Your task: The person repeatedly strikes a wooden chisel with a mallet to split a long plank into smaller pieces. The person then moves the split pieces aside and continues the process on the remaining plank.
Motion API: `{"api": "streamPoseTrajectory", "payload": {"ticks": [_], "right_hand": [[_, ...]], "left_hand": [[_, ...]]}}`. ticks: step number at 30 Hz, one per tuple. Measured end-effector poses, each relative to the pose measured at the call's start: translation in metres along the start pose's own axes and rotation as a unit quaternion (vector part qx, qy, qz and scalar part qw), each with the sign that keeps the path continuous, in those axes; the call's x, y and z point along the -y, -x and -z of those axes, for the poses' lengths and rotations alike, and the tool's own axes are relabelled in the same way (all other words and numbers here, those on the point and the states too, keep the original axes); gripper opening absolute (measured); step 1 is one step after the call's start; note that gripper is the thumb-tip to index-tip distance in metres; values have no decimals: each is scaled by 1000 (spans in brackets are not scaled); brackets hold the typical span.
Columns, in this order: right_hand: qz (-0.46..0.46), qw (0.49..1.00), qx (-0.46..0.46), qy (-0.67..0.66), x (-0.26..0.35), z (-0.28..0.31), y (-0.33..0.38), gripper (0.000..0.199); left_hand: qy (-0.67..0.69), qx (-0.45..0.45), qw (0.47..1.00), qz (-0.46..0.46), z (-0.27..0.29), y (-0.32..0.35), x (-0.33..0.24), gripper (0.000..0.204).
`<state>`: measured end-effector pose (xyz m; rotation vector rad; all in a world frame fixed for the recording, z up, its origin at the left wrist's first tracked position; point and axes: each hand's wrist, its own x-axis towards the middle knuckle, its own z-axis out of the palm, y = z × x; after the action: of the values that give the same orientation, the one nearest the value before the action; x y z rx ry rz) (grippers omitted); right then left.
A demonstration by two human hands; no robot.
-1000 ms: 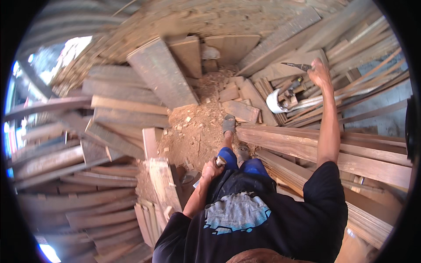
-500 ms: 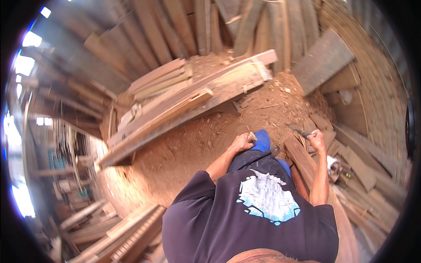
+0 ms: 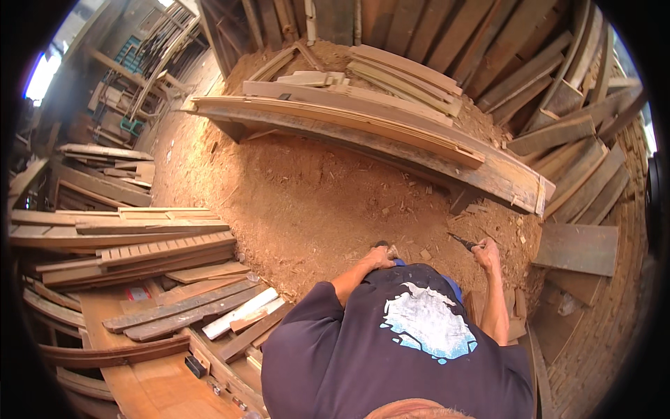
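Observation:
My left hand (image 3: 378,258) is closed in front of my dark shirt (image 3: 335,349), close to a bit of blue at my feet. A small object with a dark end (image 3: 382,244) pokes out of its fingers; its kind does not show. Farther right, my right hand (image 3: 487,254) is wrapped round a dark, narrow, pointed tool (image 3: 460,241). The tool points forward and left over the sawdust-covered floor (image 3: 307,188), touching nothing that I can see. Both hands are well apart, on the near side of a long low wooden bench (image 3: 391,157).
Boards (image 3: 412,73) lie on and behind the bench. Stacked slats (image 3: 167,248) and an orange-brown panel (image 3: 157,384) fill the near left. Leaning planks (image 3: 447,42) line the back. At right stand a grey board (image 3: 576,248) and more timber.
The view has swung left, so the bench now slopes down to the right and the left-hand timber stacks show more fully. Both hands still hold their things in front of me.

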<state>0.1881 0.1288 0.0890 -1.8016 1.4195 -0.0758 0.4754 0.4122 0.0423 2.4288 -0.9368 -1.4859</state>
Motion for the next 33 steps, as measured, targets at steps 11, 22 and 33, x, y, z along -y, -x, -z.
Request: {"api": "streamPoseTrajectory", "payload": {"ticks": [11,22,33], "right_hand": [[73,991,96,-56,208,-95,-7,23],[94,979,173,57,280,-150,-98,26],[147,935,313,83,425,-304,-143,23]], "left_hand": [[64,-36,996,56,70,6,162,64],[249,-124,950,140,62,-5,181,58],[452,-287,787,305,56,14,226,72]]}}
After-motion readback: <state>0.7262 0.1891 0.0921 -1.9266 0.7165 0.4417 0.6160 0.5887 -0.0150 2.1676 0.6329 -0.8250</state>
